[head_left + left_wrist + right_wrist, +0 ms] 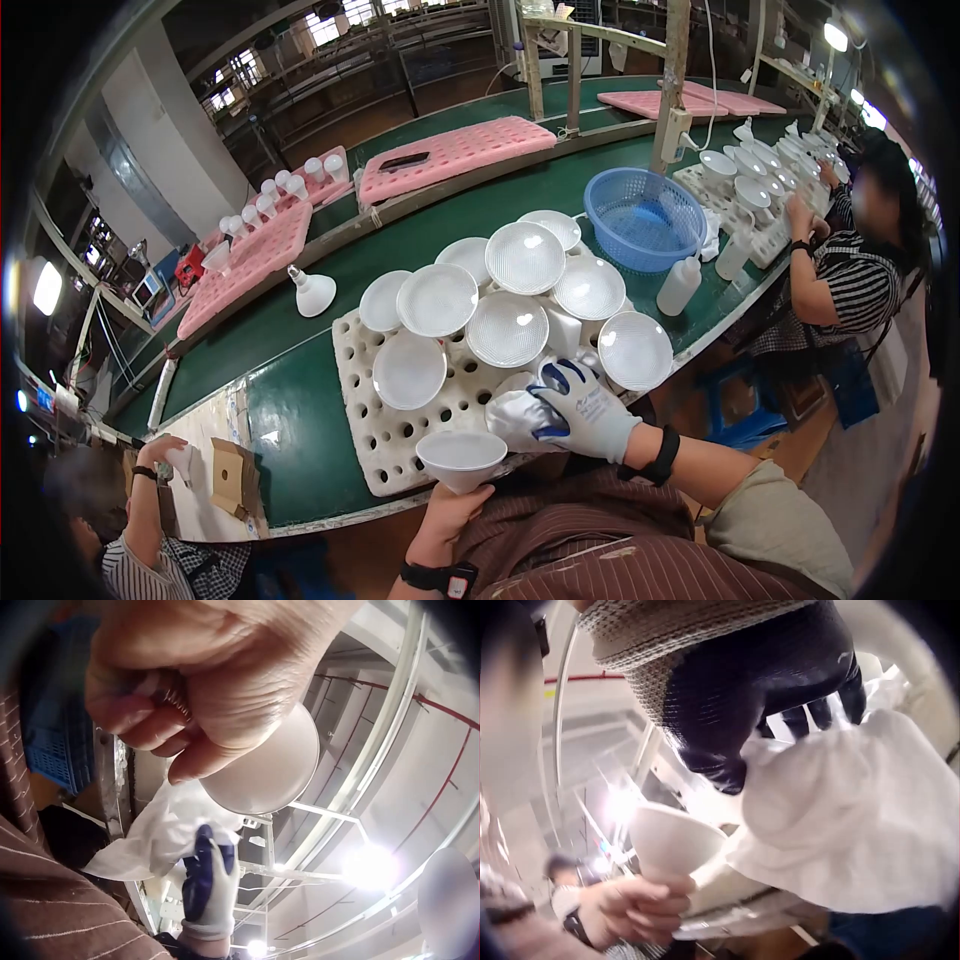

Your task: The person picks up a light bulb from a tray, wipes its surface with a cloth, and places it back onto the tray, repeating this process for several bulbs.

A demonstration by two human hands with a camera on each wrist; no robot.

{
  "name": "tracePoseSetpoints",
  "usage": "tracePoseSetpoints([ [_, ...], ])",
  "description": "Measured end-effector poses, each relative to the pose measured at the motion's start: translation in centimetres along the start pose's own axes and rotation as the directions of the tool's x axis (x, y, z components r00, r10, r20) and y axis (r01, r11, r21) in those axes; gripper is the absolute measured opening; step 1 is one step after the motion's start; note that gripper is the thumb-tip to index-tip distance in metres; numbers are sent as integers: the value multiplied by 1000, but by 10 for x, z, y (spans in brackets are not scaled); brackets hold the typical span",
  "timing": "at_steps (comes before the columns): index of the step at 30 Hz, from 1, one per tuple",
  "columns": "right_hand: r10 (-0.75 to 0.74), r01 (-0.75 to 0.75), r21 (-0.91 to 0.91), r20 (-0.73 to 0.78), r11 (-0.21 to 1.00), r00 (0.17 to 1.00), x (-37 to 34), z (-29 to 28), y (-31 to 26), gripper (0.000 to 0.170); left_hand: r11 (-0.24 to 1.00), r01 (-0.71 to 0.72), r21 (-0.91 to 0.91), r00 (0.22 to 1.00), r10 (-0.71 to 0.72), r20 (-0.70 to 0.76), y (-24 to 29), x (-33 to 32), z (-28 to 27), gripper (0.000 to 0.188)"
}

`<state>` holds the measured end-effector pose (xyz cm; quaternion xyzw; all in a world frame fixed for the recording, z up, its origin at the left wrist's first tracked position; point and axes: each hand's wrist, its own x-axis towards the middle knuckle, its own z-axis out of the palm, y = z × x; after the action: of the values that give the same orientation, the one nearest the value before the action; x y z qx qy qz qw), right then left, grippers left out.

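The left hand (458, 512) has its grip round the neck of a white reflector bulb (462, 451) by a perforated foam tray (354, 418) crowded with other bulbs (507, 330); the gloved right hand (588, 418) grips white cloth (514, 415). A blue basket (638, 257) stands beyond.

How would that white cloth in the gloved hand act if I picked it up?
Probably floppy: the white cloth droops in loose folds beneath the gloved right hand. It's likely light too, since the fabric looks thin. And it probably wouldn't break if squeezed, because it's already wrinkled and bunched up.
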<state>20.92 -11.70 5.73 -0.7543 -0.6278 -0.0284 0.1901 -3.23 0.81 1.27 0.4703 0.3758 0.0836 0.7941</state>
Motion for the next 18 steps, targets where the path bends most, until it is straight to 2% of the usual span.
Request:
tracePoseSetpoints([
  [2,-39,40,-57,21,998,999,-3,9,5,61,1000,2,-12,1000,-2,0,-2,0,2,27],
  [5,14,-37,215,106,976,994,-3,16,11,56,998,26,55,1000,-26,1,1,0,1,32],
  [6,113,-130,308,72,943,991,-6,11,7,49,996,22,91,999,-19,-37,-3,1,0,31],
  [7,143,-143,456,35,879,989,-3,2,2,47,990,50,135,998,-46,-38,-1,0,-2,31],
  [8,182,-148,586,2,797,983,0,-10,-3,45,982,73,177,997,-69,-31,1,0,-2,30],
  [9,166,-69,654,-87,753,982,0,-22,-10,39,982,82,170,996,-75,-48,2,-1,1,30],
  [10,135,-46,620,-97,783,986,-1,-40,-24,39,985,-52,167,999,52,6,4,-2,6,29],
  [11,-76,119,553,-101,825,992,4,-50,-33,40,970,-187,158,982,179,67,7,1,13,30],
  [12,-278,285,481,-88,829,956,10,-55,-40,41,990,-136,23,939,122,322,0,25,11,31],
  [13,-340,330,488,-71,808,938,15,-41,-51,43,780,-559,281,796,409,446,-17,35,5,32],
  [14,-398,371,496,-56,785,916,20,-24,-59,45,344,-842,416,540,557,631,-29,38,2,32],
  [15,-360,287,588,7,756,933,29,-24,-56,47,336,-813,475,576,580,576,9,9,30,36],
  [16,-281,146,691,86,708,956,38,-13,-54,45,311,-767,561,608,632,481,24,8,40,40],
  [18,-225,44,724,155,688,962,49,-14,-54,40,176,-569,803,748,516,417,19,9,41,45],
])
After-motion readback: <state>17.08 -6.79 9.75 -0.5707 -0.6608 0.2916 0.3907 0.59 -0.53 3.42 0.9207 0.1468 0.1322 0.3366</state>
